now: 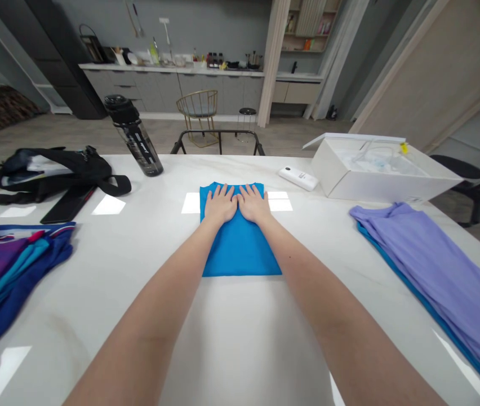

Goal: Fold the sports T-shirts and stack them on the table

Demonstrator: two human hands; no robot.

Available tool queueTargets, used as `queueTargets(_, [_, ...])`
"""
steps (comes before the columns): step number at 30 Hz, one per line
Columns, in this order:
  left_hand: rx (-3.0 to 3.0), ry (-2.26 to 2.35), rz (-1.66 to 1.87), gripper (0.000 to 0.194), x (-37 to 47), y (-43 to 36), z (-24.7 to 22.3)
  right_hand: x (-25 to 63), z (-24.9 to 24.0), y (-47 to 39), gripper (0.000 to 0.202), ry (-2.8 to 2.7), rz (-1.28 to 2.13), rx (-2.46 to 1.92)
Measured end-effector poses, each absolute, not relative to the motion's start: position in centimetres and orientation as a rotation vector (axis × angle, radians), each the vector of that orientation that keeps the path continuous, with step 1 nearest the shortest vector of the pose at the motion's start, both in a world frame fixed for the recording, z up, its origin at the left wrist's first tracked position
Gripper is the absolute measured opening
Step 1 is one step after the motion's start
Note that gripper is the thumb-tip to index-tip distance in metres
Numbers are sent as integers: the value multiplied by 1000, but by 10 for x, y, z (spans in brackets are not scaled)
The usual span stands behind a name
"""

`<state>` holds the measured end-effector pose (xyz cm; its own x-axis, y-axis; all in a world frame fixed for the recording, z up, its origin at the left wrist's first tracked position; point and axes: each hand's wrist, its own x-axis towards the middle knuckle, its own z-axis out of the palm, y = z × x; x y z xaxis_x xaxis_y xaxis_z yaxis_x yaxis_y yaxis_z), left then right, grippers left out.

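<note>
A bright blue cloth [240, 248], folded into a rough rectangle, lies flat on the white table [117, 276] in the middle of the head view. Near its far edge my left hand [221, 204] rests palm down on it, fingers spread. Beside it my right hand [253, 203] lies flat on the same cloth, the thumbs close together. Neither hand grips anything. The cloth's near edge is straight, and the forearms cover parts of its sides.
Colourful garments [7, 265] are stacked at the left, below a black bag [54, 169] and a dark bottle [136, 138]. At the right are a lilac garment [434, 270] over blue cloth, an open white box [362, 175] and a white device [298, 177].
</note>
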<state>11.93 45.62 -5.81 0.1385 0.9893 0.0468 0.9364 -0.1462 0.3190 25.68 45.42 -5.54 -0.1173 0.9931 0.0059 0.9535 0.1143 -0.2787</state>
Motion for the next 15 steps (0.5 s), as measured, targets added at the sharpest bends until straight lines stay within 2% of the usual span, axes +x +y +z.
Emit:
queueTargets(8, [2094, 2075, 476, 65, 118, 441, -53, 261, -48, 439, 71, -1977, 278, -2117])
queueTargets(12, [2463, 1872, 625, 51, 120, 425, -49, 260, -41, 425, 56, -2138, 66, -1835])
queueTargets(15, [2514, 1704, 502, 48, 120, 416, -49, 260, -40, 419, 50, -2353, 165, -1618])
